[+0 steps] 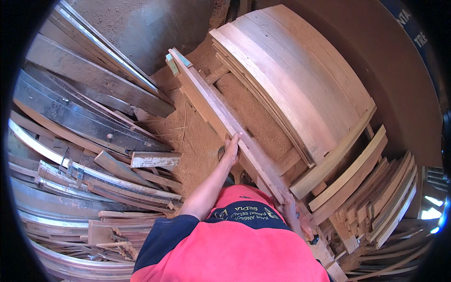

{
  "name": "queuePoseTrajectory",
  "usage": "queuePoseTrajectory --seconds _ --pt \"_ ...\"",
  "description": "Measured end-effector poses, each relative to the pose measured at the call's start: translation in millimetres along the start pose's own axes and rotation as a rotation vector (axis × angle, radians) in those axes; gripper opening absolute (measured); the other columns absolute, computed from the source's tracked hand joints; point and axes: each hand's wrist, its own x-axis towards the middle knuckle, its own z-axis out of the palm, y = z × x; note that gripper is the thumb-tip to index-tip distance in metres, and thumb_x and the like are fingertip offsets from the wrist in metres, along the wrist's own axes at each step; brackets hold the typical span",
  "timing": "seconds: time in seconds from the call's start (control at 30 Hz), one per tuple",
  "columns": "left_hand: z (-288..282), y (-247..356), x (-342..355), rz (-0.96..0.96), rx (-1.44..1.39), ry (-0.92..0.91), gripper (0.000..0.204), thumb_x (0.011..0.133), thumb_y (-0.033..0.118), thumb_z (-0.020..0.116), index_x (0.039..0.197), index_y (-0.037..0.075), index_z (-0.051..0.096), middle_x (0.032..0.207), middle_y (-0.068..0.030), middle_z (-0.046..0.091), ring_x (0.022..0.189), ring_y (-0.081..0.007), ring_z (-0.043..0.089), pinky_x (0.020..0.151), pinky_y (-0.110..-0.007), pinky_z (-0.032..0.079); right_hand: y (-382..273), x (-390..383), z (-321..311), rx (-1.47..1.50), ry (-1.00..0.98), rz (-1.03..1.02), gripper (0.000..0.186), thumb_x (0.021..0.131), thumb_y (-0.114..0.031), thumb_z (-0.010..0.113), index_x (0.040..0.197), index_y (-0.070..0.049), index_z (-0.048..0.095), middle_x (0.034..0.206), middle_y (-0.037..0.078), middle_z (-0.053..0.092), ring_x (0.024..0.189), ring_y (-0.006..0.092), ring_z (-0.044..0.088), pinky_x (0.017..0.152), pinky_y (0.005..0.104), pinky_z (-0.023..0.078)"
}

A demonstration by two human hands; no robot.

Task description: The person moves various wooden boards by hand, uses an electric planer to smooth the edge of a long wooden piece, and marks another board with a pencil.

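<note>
A long, narrow wooden plank [256, 164] runs diagonally from the upper left toward my body. My left hand [231, 148] is closed around its edge about midway, thumb over the top. Lower down, close to my waist, my right hand [289, 208] holds the plank's near end, its fingers partly hidden by the wood and my shirt. Beneath and beside the plank lie other long timbers [199, 94], with pale green ends at the far tip. A small orange and dark object [310, 232] sits near my right forearm; its kind is unclear.
A wide stack of smooth boards [291, 80] rests on wooden supports ahead to the right. Curved offcuts [352, 174] pile up at right. Many long planks [80, 122] lean and lie along the left. Sawdust [195, 155] covers the ground between.
</note>
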Motion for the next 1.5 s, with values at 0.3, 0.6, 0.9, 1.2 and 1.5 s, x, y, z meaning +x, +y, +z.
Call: queuePoseTrajectory --seconds 0.3,0.6,0.9,1.2,1.5 --pt "1 27 42 0.239 0.717 0.228 0.097 0.085 0.05 0.074 0.154 -0.001 0.029 0.144 -0.0227 0.049 0.134 -0.0319 0.047 0.111 -0.039 0.037 43 53 38 -0.152 0.001 -0.02 0.042 0.085 -0.024 0.075 0.122 -0.008 0.068 0.116 0.019 0.069 0.103 0.0366 0.064 0.092 0.0425 0.046" --pt "-8 49 70 0.126 0.687 0.223 0.075 0.094 0.05 0.065 0.151 0.01 0.039 0.139 -0.0122 0.056 0.122 -0.0251 0.056 0.093 -0.044 0.05 40 78 64 -0.182 -0.021 -0.042 0.041 0.092 -0.032 0.068 0.125 -0.009 0.067 0.129 0.015 0.066 0.121 0.0313 0.059 0.1 0.0412 0.044" --pt "-16 56 92 0.19 0.672 0.226 0.057 0.098 0.037 0.063 0.136 -0.004 0.05 0.125 -0.0183 0.064 0.11 -0.0245 0.062 0.09 -0.037 0.05 16 96 56 -0.004 -0.092 0.042 0.048 0.087 -0.021 0.067 0.132 -0.008 0.062 0.131 0.017 0.063 0.124 0.0346 0.057 0.108 0.0436 0.041" --pt "-23 64 86 0.009 0.604 0.193 0.081 0.099 0.051 0.059 0.155 0.002 0.027 0.148 -0.0194 0.047 0.129 -0.0302 0.051 0.096 -0.05 0.049 77 -22 -55 0.047 -0.24 0.361 0.078 0.083 -0.036 0.076 0.146 -0.002 0.045 0.14 0.023 0.056 0.129 0.0342 0.055 0.108 0.0396 0.044" --pt "-36 88 60 0.185 0.747 0.388 0.067 0.102 0.056 0.043 0.152 0.011 0.038 0.151 -0.0117 0.044 0.13 -0.031 0.05 0.099 -0.054 0.045 201 -230 -96 -0.403 -0.301 0.559 0.062 0.069 -0.024 0.079 0.128 -0.013 0.063 0.11 0.017 0.072 0.104 0.0346 0.069 0.09 0.0427 0.054"
